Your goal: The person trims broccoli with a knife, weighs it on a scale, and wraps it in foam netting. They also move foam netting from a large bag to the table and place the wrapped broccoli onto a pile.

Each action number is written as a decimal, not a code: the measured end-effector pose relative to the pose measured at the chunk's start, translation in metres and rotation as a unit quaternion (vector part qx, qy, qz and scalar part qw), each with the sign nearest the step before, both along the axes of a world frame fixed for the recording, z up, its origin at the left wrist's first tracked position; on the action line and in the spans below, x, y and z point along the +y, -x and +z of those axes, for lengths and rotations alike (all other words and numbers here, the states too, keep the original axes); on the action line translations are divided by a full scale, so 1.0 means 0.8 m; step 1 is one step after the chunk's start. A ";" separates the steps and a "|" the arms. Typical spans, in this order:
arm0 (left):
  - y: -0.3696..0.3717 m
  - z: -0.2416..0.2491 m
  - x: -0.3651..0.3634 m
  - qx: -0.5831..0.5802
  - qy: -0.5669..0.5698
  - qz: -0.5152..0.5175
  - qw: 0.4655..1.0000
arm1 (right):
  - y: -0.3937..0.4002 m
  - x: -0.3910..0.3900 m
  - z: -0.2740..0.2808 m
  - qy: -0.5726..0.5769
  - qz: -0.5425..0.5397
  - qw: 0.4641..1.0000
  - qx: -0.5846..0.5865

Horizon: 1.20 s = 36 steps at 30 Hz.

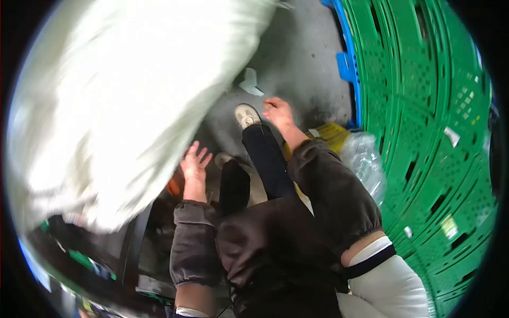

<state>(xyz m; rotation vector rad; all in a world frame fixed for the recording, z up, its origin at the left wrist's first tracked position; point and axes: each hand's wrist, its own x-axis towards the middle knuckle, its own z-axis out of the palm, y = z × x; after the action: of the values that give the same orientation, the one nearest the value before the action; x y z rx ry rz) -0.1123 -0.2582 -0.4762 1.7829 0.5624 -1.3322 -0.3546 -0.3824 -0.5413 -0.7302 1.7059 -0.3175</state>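
Note:
My left hand [195,163] is beside the lower right edge of a big white sack [132,95], its fingers spread and nothing in them. Whether its fingertips touch the sack is hard to tell. My right hand [278,112] hangs over the grey floor [297,58], near the toe of a beige shoe [247,115]. Its fingers are curled and slightly blurred, and what they hold, if anything, is too small to make out. A pale scrap [251,82] lies on the floor just beyond the shoe.
Stacked green plastic crates [408,106] rise along the right side, with a blue edge [350,66] at their floor side. Clear plastic wrap [365,161] and a yellow bag [331,135] lie by my right forearm. A dark frame [132,249] stands at lower left.

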 end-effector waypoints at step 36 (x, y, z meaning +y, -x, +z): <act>0.071 0.343 0.031 0.080 0.316 -0.011 0.945 | 0.029 0.058 0.332 0.241 0.055 0.968 -0.053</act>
<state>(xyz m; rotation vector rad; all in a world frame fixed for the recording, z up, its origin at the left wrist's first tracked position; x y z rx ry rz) -0.1691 -0.2334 -0.2018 1.1652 0.1614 -1.4712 -0.3782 -0.3361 -0.2753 -1.1364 1.4915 -0.6962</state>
